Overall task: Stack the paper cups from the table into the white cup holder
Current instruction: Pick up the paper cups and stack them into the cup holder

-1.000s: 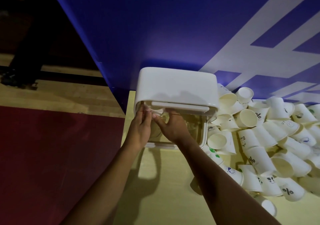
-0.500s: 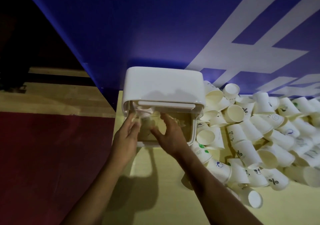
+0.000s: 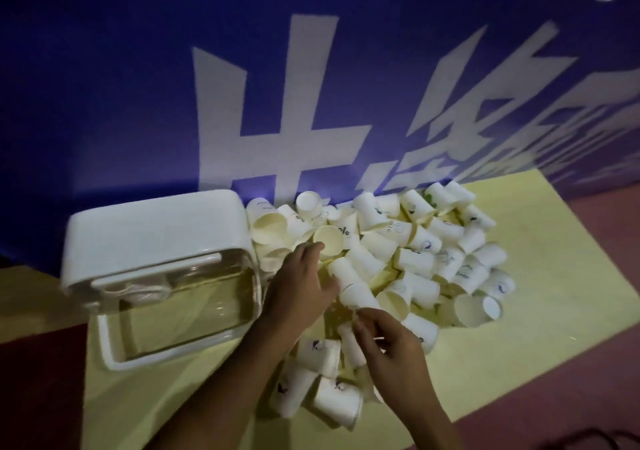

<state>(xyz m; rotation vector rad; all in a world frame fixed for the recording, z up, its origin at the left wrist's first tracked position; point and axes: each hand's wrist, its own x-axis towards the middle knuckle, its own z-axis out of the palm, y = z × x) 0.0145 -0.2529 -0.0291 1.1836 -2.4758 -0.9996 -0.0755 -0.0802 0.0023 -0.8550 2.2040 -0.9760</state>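
Note:
The white cup holder (image 3: 156,231) stands at the table's left, with a clear front panel (image 3: 187,307); stacked cups (image 3: 138,292) show dimly behind it. A big pile of white paper cups (image 3: 415,259) lies to its right. My left hand (image 3: 298,287) is spread palm-down over the pile's left edge, fingertips at an open-mouthed cup (image 3: 329,240). My right hand (image 3: 391,345) hovers lower, its curled fingers touching the rim of a lying cup (image 3: 360,297). Neither hand visibly holds a cup.
The pale yellow table (image 3: 540,328) runs along a blue banner (image 3: 104,103) with large white characters. Loose cups (image 3: 318,380) lie near the front edge under my forearms. Dark red floor (image 3: 571,397) borders the table on the right and left.
Both hands have left the holder's front opening and moved right onto the cup pile. The view has swung right, so the holder now sits at the left.

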